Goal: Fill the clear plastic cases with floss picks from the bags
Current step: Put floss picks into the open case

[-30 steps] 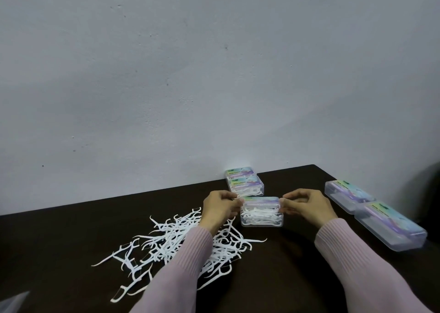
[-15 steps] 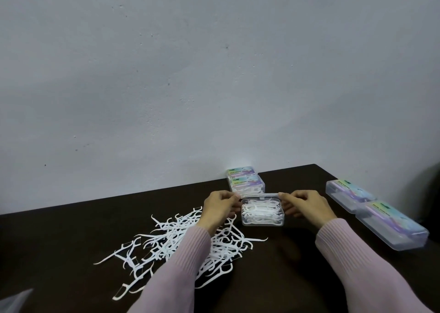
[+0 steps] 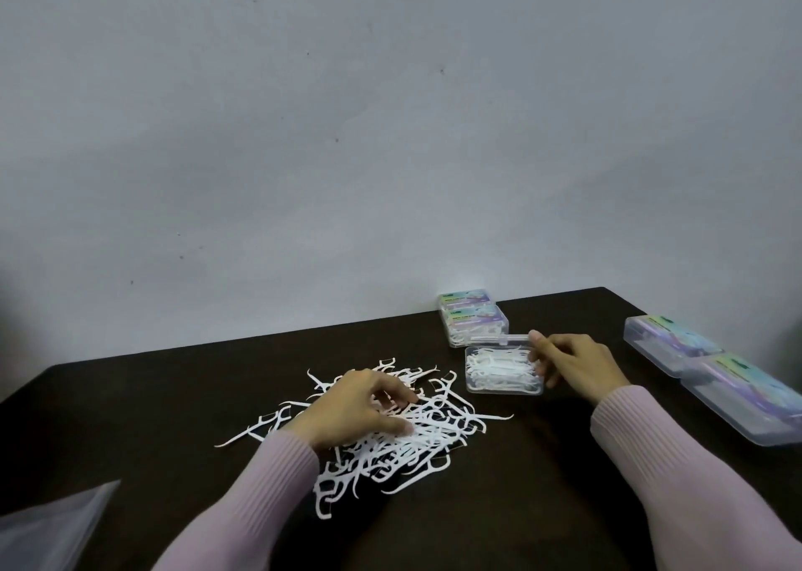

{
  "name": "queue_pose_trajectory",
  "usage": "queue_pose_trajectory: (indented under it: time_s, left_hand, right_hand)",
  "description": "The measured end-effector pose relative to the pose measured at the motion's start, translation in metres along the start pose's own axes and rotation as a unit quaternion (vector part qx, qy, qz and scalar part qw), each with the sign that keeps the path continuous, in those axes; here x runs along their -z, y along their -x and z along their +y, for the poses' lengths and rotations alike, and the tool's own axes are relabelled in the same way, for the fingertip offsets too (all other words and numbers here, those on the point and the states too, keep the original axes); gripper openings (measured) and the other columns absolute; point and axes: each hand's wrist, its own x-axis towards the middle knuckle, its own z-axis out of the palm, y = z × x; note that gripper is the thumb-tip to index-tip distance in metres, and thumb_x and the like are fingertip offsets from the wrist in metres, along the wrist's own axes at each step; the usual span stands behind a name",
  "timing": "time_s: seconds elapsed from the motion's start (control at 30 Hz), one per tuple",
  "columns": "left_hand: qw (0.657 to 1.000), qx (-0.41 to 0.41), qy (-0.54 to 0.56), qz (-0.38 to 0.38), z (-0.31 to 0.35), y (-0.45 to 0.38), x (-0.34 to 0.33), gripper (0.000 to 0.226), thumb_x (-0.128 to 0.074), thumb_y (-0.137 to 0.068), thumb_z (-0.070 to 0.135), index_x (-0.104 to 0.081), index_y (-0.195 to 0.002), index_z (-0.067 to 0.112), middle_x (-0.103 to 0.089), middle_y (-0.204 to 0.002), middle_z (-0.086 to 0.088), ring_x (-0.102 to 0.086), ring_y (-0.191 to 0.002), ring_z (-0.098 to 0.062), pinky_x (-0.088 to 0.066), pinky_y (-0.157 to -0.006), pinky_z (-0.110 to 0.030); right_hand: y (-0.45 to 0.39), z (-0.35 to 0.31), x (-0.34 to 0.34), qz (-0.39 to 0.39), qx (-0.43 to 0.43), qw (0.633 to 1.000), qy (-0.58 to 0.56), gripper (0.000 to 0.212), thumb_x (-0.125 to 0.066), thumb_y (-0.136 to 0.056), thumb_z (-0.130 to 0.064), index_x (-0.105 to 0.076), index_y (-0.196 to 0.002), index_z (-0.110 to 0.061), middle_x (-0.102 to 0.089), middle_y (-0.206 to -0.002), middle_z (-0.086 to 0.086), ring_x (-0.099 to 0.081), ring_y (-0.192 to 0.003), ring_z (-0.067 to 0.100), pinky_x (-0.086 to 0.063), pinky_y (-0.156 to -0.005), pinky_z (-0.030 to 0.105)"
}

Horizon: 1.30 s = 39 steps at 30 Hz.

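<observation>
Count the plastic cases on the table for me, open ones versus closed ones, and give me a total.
Open cases: 1, the open case holding floss picks.
Closed cases: 4, two stacked by the wall and two at the right edge.
Total: 5
</observation>
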Motion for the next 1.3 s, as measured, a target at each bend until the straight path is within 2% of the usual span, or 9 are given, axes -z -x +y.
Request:
queue_pose_trajectory:
  time_s: [0.1,0.2,0.27,0.47,0.6,0.7,0.8,1.07,1.3]
  left_hand:
    - [1.0,-0.014,-0.007,0.002,0.001,0.002,-0.004,0.031,-0.077,-0.076,0.035,-0.068,-0.105,0.029,-0.063,-0.106,0.019,-0.056,-0.093,0.005,-0.041,-0.08,-0.01]
    - [0.998,-0.024,-0.041,0.032,0.004,0.0,-0.01,0.022,-0.076,-0.076,0.035,-0.073,-0.097,0.027,-0.067,-0.1,0.011,-0.059,-0.089,-0.004,-0.049,-0.082,-0.025]
    - [0.998,-0.029,-0.048,0.041,0.006,-0.002,-0.011,0.019,-0.075,-0.078,0.034,-0.075,-0.094,0.025,-0.068,-0.096,0.008,-0.061,-0.085,-0.005,-0.051,-0.08,-0.027]
    - [0.996,-0.054,-0.064,0.009,0.012,-0.002,-0.007,0.024,-0.067,-0.086,0.032,-0.071,-0.108,0.023,-0.067,-0.109,0.013,-0.057,-0.096,0.005,-0.046,-0.091,-0.019]
    - [0.992,-0.066,-0.109,0.011,0.013,-0.005,-0.007,0.025,-0.071,-0.083,0.026,-0.07,-0.108,0.022,-0.065,-0.109,0.011,-0.052,-0.091,0.005,-0.038,-0.08,-0.007]
    - [0.991,-0.067,-0.111,0.035,0.012,-0.009,-0.009,0.019,-0.073,-0.081,0.022,-0.073,-0.1,0.021,-0.07,-0.097,0.007,-0.058,-0.081,0.0,-0.045,-0.073,-0.011]
    - [0.991,-0.062,-0.104,0.05,0.013,-0.011,-0.011,0.013,-0.076,-0.078,0.022,-0.075,-0.09,0.021,-0.072,-0.086,0.006,-0.061,-0.078,-0.003,-0.049,-0.074,-0.021]
    - [0.993,-0.076,-0.046,0.082,0.019,-0.016,-0.006,0.005,-0.077,-0.077,0.017,-0.075,-0.078,0.021,-0.07,-0.076,0.005,-0.062,-0.072,-0.004,-0.047,-0.066,-0.014]
    - [0.987,-0.097,0.062,0.114,0.038,-0.03,0.007,0.006,-0.078,-0.075,0.017,-0.075,-0.079,0.02,-0.073,-0.075,0.003,-0.068,-0.071,-0.006,-0.054,-0.07,-0.018]
  right_hand:
    - [-0.001,0.002,-0.003,0.007,0.004,1.0,0.009,0.037,-0.039,-0.093,-0.045,-0.062,-0.093,-0.016,-0.065,-0.08,0.005,-0.059,-0.066,0.013,-0.043,-0.06,0.021]
    - [-0.001,0.003,-0.006,0.01,0.012,1.0,0.021,0.039,-0.035,-0.093,-0.047,-0.059,-0.101,-0.018,-0.065,-0.081,0.003,-0.06,-0.066,0.014,-0.046,-0.062,0.023]
    - [-0.002,0.004,-0.007,0.008,0.019,1.0,0.024,0.037,-0.036,-0.093,-0.047,-0.057,-0.107,-0.02,-0.065,-0.081,0.003,-0.059,-0.065,0.013,-0.048,-0.065,0.025]
    - [-0.003,0.005,-0.007,-0.005,0.027,0.999,0.023,0.037,-0.037,-0.094,-0.044,-0.051,-0.119,-0.021,-0.064,-0.082,0.004,-0.059,-0.066,0.013,-0.052,-0.073,0.028]
    - [-0.003,0.005,-0.006,-0.009,0.029,0.999,0.029,0.036,-0.036,-0.095,-0.044,-0.051,-0.119,-0.021,-0.063,-0.081,0.003,-0.06,-0.067,0.014,-0.053,-0.074,0.029]
    - [-0.004,0.005,-0.007,-0.009,0.027,0.999,0.031,0.036,-0.036,-0.095,-0.043,-0.051,-0.119,-0.021,-0.063,-0.08,0.003,-0.06,-0.067,0.013,-0.054,-0.077,0.032]
    - [-0.004,0.005,-0.007,-0.007,0.025,0.999,0.03,0.034,-0.036,-0.095,-0.042,-0.051,-0.117,-0.021,-0.063,-0.08,0.002,-0.059,-0.066,0.012,-0.054,-0.079,0.033]
    - [-0.004,0.006,-0.007,-0.008,0.022,0.999,0.031,0.035,-0.036,-0.096,-0.041,-0.05,-0.122,-0.021,-0.065,-0.082,0.003,-0.061,-0.067,0.013,-0.054,-0.082,0.034]
    - [-0.003,0.003,-0.006,-0.017,0.021,0.999,0.017,0.034,-0.036,-0.096,-0.039,-0.05,-0.122,-0.021,-0.065,-0.081,0.003,-0.06,-0.068,0.013,-0.054,-0.081,0.033]
